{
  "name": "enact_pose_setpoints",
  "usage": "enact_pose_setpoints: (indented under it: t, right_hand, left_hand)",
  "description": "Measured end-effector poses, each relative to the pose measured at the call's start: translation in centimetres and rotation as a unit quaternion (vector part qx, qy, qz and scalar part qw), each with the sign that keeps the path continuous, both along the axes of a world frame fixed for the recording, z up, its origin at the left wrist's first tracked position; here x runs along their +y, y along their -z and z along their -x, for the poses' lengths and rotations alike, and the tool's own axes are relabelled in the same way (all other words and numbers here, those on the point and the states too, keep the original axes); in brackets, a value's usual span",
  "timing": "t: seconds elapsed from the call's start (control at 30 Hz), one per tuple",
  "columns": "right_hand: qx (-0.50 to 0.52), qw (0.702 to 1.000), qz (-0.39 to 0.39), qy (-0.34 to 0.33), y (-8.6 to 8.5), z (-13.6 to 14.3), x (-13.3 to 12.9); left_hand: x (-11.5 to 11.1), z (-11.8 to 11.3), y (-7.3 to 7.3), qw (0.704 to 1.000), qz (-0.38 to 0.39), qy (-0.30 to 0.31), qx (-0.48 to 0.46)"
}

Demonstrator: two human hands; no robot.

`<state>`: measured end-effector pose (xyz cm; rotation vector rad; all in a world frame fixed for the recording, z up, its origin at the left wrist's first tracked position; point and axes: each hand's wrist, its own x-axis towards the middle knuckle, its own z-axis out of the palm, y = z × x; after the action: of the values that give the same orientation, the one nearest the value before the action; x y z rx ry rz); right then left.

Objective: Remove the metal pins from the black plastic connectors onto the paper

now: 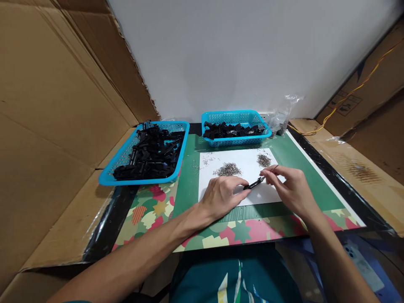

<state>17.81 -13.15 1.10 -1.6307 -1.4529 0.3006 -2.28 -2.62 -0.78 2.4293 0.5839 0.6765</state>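
Observation:
My left hand [222,193] rests on the white sheet [210,187] and grips one end of a slim black plastic part [254,184] between thumb and fingertips. At the part's other end, my right hand [287,183] is closed in a pinch. Whatever sits between its fingertips is too small to make out. Beyond my left hand lies a larger pile of tiny metal pieces [229,169]. A smaller pile of similar metal pieces [263,160] lies beyond my right fingertips.
A blue basket [104,180] heaped with black plastic parts [151,153] stands at the left. Another blue basket [236,142] with shorter black pieces stands at the back, beside a clear plastic bag [280,120]. Cardboard walls [57,92] flank the green mat [187,185]. A phone [362,265] lies lower right.

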Motion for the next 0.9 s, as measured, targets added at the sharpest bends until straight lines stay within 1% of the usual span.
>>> enact_pose_setpoints:
  t: [0.1, 0.2, 0.43, 0.67, 0.77, 0.9]
  right_hand:
    - [0.071, 0.997, 0.029, -0.025, 0.2, 0.8, 0.4]
    - [0.091, 0.994, 0.042, -0.041, 0.4, 1.4, 0.7]
    - [0.066, 0.993, 0.065, -0.071, 0.6, 1.8, 0.9]
    - [0.015, 0.996, 0.046, -0.068, 0.8, 2.2, 0.9]
    - [-0.005, 0.997, 0.039, -0.067, 1.0, 2.3, 1.1]
    - [-0.011, 0.998, 0.031, -0.055, 1.2, 2.6, 1.5]
  left_hand:
    - [-0.1, 0.1, 0.2, 1.000, -0.017, 0.008, 0.012]
    - [-0.1, 0.1, 0.4, 1.000, -0.021, 0.004, 0.012]
    - [-0.2, 0.1, 0.4, 0.998, -0.037, -0.001, 0.045]
    - [-0.3, 0.2, 0.2, 0.996, -0.063, 0.000, 0.069]
    - [-0.3, 0.2, 0.2, 0.997, -0.053, 0.000, 0.064]
    - [-0.1, 0.1, 0.4, 0.999, -0.014, -0.012, 0.039]
